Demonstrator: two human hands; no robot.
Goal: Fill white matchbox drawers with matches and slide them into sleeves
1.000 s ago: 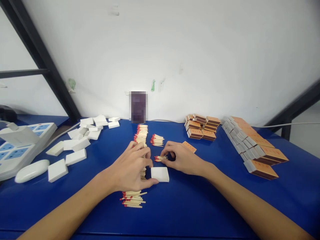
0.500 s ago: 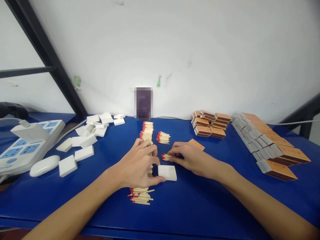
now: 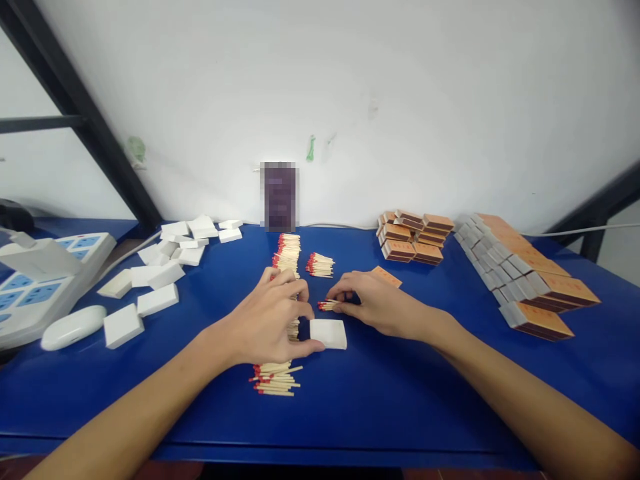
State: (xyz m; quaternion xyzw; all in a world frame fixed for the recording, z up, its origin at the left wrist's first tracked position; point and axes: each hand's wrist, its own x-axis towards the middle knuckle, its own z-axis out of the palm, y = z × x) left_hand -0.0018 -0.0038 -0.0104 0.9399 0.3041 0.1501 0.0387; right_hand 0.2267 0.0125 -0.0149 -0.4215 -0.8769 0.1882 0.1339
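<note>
My left hand (image 3: pixel 275 320) has its thumb and index finger at the near and far edges of a small white matchbox tray (image 3: pixel 329 335), steadying its left end on the blue table. Under that hand runs a long row of red-headed matches (image 3: pixel 288 251), its middle partly hidden by my fingers; the near end (image 3: pixel 277 380) lies looser. My right hand (image 3: pixel 367 297) pinches a small bunch of matches (image 3: pixel 327 306) just beyond the tray, heads pointing left. A separate small pile of matches (image 3: pixel 320 265) lies farther back.
White trays (image 3: pixel 157 300) lie scattered at the left, near a white mouse-like object (image 3: pixel 74 327) and a power strip (image 3: pixel 65 293). Orange matchboxes (image 3: pixel 415 250) are stacked at the back right, with more in rows (image 3: pixel 537 280) at the far right. A flat orange piece (image 3: pixel 387 276) lies behind my right hand.
The view has shifted slightly, so everything sits a little higher and farther left. My right hand still pinches the matches, and my left hand stays at the tray.
</note>
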